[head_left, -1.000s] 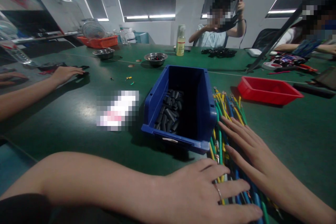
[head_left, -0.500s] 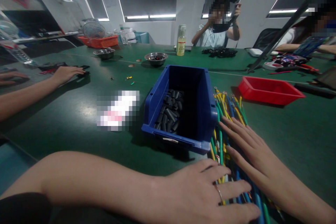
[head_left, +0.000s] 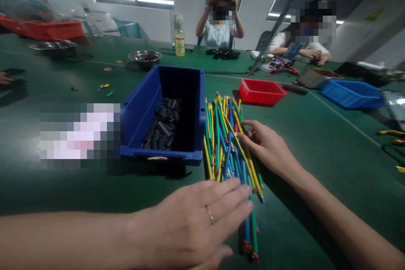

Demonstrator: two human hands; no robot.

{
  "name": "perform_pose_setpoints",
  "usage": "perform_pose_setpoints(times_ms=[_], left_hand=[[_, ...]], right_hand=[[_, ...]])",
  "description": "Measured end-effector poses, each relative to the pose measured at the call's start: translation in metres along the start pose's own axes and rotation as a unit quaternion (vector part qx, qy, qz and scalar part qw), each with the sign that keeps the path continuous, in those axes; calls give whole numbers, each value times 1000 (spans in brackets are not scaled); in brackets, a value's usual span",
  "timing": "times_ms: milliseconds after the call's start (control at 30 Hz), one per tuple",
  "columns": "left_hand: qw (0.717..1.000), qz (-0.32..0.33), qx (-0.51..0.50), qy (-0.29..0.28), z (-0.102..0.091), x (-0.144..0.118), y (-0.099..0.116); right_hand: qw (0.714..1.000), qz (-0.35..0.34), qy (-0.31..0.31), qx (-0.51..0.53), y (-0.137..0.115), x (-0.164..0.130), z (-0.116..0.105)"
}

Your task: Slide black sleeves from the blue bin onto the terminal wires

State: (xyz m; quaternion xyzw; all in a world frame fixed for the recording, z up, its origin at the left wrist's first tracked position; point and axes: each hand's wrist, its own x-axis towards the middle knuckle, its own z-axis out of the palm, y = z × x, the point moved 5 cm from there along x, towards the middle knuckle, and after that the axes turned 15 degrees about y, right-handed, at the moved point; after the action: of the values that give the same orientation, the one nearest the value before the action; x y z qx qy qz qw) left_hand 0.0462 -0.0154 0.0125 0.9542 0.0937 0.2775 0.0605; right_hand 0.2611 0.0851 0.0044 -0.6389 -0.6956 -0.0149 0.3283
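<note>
A bundle of cut wires point(head_left: 217, 135) in green, yellow and blue lies on the green table; some ends show bare copper, others metal terminals. My left hand point(head_left: 193, 215), with a ring on one finger, lies open over the near part of the bundle, fingers stretched out. At its right edge, my right hand point(head_left: 268, 145) is open, thumb and forefinger apart and touching or close to the yellow wires. Its other fingers are partly hidden. Left of the wires stands a blue bin point(head_left: 163, 156) with many short black tube pieces point(head_left: 161, 128) inside.
Beyond the wires sits a red tray point(head_left: 262, 93). Farther right are a blue tray point(head_left: 351, 95) and yellow-handled tools point(head_left: 392, 135). A metal bowl point(head_left: 144, 58) and a bottle point(head_left: 179, 42) stand behind the bin. Two people point(head_left: 218, 29) sit across the table.
My view has turned to the right. My left hand has drawn back from my right hand, which has shifted to the bundle's right edge with its fingers more bent. More wires show.
</note>
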Motion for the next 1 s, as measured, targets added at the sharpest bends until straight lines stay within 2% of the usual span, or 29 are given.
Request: perform_pose_setpoints(times_ms=[67, 267, 367, 533, 667, 767, 867, 1000], left_hand=[[999, 38, -13, -10, 2, 4, 4], [994, -83, -38, -62, 19, 18, -7], [993, -97, -37, -63, 23, 22, -8], [991, -131, -28, -25, 23, 26, -7], [988, -156, -16, -3, 25, 27, -7], [983, -183, 4, -15, 28, 25, -10], [976, -215, 9, -26, 31, 23, -15], [974, -220, -9, -55, 33, 21, -16]], right_hand=[[999, 30, -25, 0, 2, 0, 3], [997, 56, -30, 44, -1, -1, 4], [996, 46, -26, 71, -1, -2, 5], [988, -30, -31, 149, -10, -3, 6], [985, -36, -47, 161, -10, -2, 7], [986, -36, -46, 157, -10, -3, 8], [991, -31, -18, 132, -10, -5, 9], [993, -29, 10, 116, -9, -7, 9]])
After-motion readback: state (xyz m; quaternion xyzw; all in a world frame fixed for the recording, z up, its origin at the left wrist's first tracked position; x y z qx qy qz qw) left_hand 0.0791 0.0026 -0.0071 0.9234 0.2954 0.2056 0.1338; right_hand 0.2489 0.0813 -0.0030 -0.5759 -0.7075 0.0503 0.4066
